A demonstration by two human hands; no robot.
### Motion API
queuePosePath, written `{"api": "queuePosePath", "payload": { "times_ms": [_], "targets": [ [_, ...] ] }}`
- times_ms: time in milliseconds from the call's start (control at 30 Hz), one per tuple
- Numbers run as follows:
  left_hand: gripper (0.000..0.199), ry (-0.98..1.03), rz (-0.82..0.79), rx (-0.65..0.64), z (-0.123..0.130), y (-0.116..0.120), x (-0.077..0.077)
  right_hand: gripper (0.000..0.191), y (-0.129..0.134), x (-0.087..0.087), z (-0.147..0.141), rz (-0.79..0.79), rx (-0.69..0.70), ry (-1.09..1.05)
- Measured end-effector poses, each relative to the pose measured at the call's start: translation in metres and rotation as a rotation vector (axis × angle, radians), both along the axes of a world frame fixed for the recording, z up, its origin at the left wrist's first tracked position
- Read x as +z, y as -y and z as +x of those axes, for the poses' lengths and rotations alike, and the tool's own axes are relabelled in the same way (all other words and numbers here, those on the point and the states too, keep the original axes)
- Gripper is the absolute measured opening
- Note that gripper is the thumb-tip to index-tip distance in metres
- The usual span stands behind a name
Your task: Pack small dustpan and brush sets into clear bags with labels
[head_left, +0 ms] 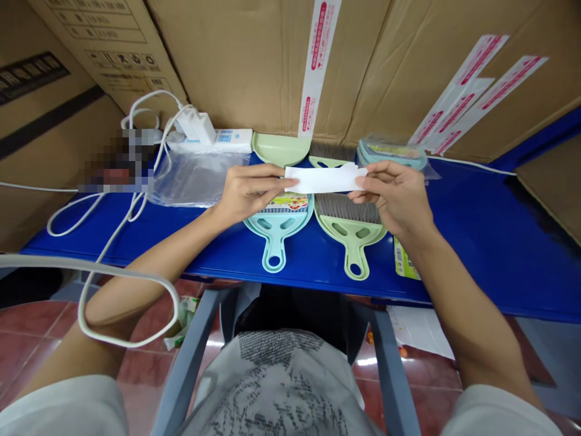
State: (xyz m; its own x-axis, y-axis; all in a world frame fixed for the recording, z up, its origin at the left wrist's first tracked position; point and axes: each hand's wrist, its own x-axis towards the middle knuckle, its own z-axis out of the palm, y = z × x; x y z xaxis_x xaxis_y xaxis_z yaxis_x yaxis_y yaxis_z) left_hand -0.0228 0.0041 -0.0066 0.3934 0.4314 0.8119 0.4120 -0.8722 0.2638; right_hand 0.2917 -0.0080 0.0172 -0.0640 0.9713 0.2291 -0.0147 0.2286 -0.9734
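A white strip of paper (pixel 324 180), torn unevenly along its top edge, is stretched level between my two hands above the blue table. My left hand (pixel 252 191) pinches its left end between thumb and fingers. At the other end, my right hand (pixel 394 191) grips it the same way. Below the strip lie a light blue dustpan and brush set (pixel 276 227) and a green dustpan with a grey-bristled brush (pixel 351 230), handles toward me. The paper and my fingers cover their upper parts.
Behind stand a green dustpan (pixel 281 148), a bagged blue set (pixel 393 154) and a white power strip (pixel 233 139) with plugs. Clear plastic bags (pixel 195 175) lie at left. White cables (pixel 122 236) loop over my left forearm. Cardboard boxes (pixel 254 66) wall the back.
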Motion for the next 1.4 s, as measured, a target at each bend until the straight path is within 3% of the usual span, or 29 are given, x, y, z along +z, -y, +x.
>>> {"api": "queuePosePath", "payload": {
  "times_ms": [300,500,633,733,867,1000,1133,1267,1400],
  "targets": [
    [0.019,0.249,-0.134,-0.021,0.012,-0.003,0.005,0.034,0.004,0.006,-0.001,-0.018,0.063,0.022],
    [0.029,0.43,-0.525,-0.094,0.012,-0.004,0.005,0.034,0.009,0.009,-0.003,0.11,0.102,0.155],
    [0.032,0.399,-0.701,-0.187,0.016,-0.001,0.003,0.039,0.008,0.002,-0.005,0.182,0.157,0.244],
    [0.033,0.37,-0.732,-0.226,0.021,0.002,-0.001,0.05,0.007,-0.001,-0.005,0.184,0.205,0.289],
    [0.036,0.37,-0.75,-0.235,0.023,0.004,-0.003,0.037,0.004,0.005,0.004,0.152,0.187,0.368],
    [0.039,0.373,-0.758,-0.197,0.02,0.003,0.0,0.034,-0.009,0.013,0.036,0.045,0.192,0.485],
    [0.035,0.368,-0.735,-0.164,0.016,0.0,0.004,0.028,-0.028,0.007,0.064,-0.044,0.254,0.685],
    [0.033,0.345,-0.743,-0.153,0.015,-0.002,0.002,0.017,-0.036,-0.001,0.066,0.092,0.222,0.913],
    [0.032,0.323,-0.754,-0.133,0.015,-0.003,-0.001,0.018,-0.033,-0.001,0.059,0.215,0.239,1.039]
  ]
}}
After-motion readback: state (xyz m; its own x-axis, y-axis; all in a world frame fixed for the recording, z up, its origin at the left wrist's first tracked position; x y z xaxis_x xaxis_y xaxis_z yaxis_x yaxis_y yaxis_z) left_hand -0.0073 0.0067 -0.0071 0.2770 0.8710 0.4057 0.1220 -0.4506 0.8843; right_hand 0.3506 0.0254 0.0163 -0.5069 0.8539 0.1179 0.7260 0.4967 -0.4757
